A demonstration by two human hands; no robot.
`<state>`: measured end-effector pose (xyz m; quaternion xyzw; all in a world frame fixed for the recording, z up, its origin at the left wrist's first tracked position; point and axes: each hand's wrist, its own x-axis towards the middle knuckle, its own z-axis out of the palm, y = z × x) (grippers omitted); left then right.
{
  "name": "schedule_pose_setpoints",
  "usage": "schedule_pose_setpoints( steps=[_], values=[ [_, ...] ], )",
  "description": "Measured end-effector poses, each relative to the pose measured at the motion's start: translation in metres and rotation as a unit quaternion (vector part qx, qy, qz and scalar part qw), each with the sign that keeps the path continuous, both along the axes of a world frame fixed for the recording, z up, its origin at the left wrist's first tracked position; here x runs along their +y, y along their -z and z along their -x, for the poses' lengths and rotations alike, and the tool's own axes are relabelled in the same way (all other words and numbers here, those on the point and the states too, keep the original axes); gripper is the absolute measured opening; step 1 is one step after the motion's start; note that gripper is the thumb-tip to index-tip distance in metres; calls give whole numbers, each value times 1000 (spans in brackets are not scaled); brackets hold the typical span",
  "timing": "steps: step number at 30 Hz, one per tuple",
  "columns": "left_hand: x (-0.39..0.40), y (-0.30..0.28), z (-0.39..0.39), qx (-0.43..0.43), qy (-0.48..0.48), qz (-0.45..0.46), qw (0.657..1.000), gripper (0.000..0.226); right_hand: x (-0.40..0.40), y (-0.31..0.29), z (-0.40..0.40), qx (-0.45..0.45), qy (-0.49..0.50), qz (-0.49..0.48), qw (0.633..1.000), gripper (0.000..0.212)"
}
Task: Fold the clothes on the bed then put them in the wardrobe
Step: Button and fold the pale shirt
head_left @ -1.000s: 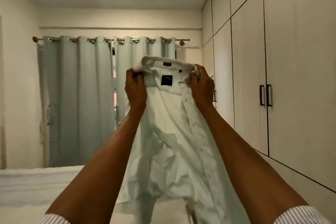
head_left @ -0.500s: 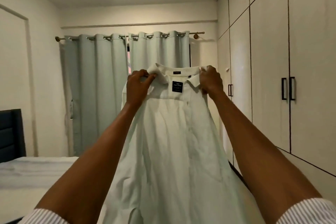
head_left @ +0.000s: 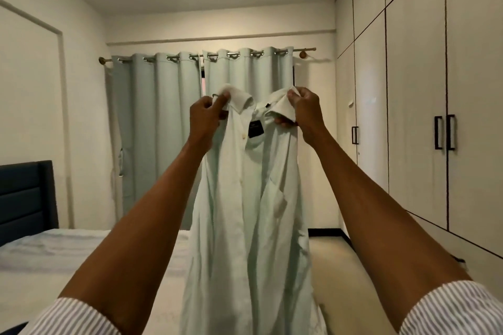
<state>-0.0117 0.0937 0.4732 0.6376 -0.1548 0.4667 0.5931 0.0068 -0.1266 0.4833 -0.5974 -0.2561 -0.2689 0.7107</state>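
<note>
One shirt, hanging vertically, collar up.

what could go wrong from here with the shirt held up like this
1. Both hands, left hand and right hand, only pinch the collar of the white shirt; a loosened grip might drop it.
2. The shirt hangs partly over the floor beside the bed, so a drop could land it there.
3. The front looks unbuttoned and rumpled, so folding may turn out uneven.

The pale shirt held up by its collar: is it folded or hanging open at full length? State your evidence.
Unfolded. The shirt hangs full length from left hand and right hand, which grip its collar.
</note>
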Motion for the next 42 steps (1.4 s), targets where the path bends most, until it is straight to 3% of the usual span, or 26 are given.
schedule_pose_setpoints(
  steps=[4,8,12,17,20,23,25,26,28,29,31,32,34,35,37,38,42],
  values=[
    [-4,13,5,-9,-31,-7,999,34,0,1,10,29,-30,-25,999,22],
    [-23,20,20,-93,-101,32,990,29,3,-7,30,-4,27,-44,999,28],
    [-42,17,44,-217,-184,45,958,38,9,-15,64,-54,27,-75,995,24],
    [-51,19,46,-238,-262,53,934,39,16,-11,84,-48,14,-100,994,18],
    [-46,39,27,-177,-285,38,941,32,21,8,65,-17,1,-83,996,13],
    [-39,98,0,-91,-279,21,956,31,26,60,19,48,38,-45,997,15],
    [-39,159,-26,-10,-272,6,962,33,32,113,-21,106,80,-12,991,23],
    [-34,220,-39,50,-261,3,964,35,39,172,-44,170,87,0,982,24],
    [-28,268,-44,124,-230,14,965,41,43,221,-62,218,84,18,972,28],
    [-25,326,-55,187,-227,20,955,43,48,279,-76,281,86,28,955,31],
    [-13,348,-55,211,-211,8,954,41,52,306,-79,286,87,51,953,38],
    [-15,395,-74,258,-205,5,944,39,49,358,-98,334,94,56,936,40],
    [-7,395,-71,261,-194,-31,945,42,47,368,-94,328,79,52,940,40],
    [-9,435,-97,293,-196,-33,935,43,44,410,-116,376,91,54,921,39],
    [-5,429,-93,288,-191,-46,937,44,43,413,-115,357,73,35,930,39],
    [-3,461,-125,317,-197,-40,927,44,45,449,-149,388,73,20,918,37],
    [1,478,-164,318,-203,-42,925,44,48,470,-188,404,31,-30,914,27]
  ],
)
